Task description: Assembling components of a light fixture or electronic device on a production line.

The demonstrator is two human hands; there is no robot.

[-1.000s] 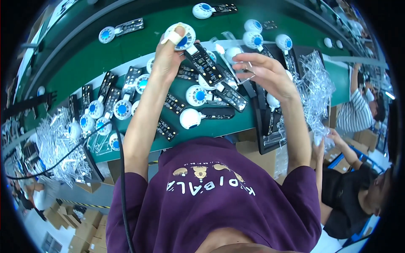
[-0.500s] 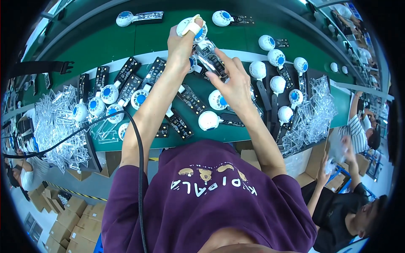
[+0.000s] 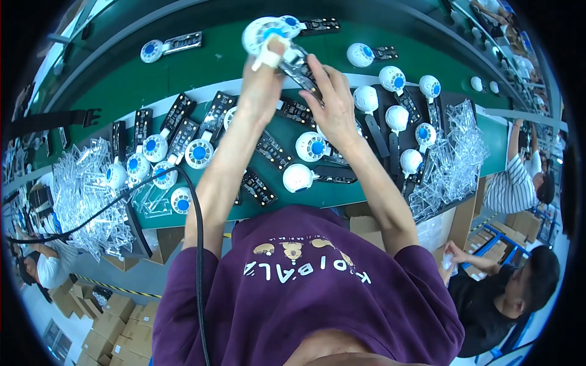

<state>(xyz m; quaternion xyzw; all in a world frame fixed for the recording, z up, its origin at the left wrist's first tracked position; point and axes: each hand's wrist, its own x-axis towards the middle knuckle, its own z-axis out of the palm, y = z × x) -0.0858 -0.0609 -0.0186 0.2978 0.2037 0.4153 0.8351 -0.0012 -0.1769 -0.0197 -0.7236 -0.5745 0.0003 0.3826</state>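
Observation:
My left hand, partly blurred, grips a white ball-shaped device with a blue disc, over the far side of the bench. A pale band wraps a digit of that hand. From the ball extends a dark circuit board, where my right hand has its thumb and fingers closed on either side. Beneath and around my forearms lie similar ball devices with boards, among them a white ball and one with a blue disc.
Piles of clear plastic pieces lie at the left and the right. Beyond the bench runs a green belt carrying more devices. A black cable hangs across my left arm. A co-worker sits at the lower right.
Devices on the far belt have shifted left. My hands have moved slightly left with the ball device, and my right fingers have come closer around its board. The co-worker's arms have lowered.

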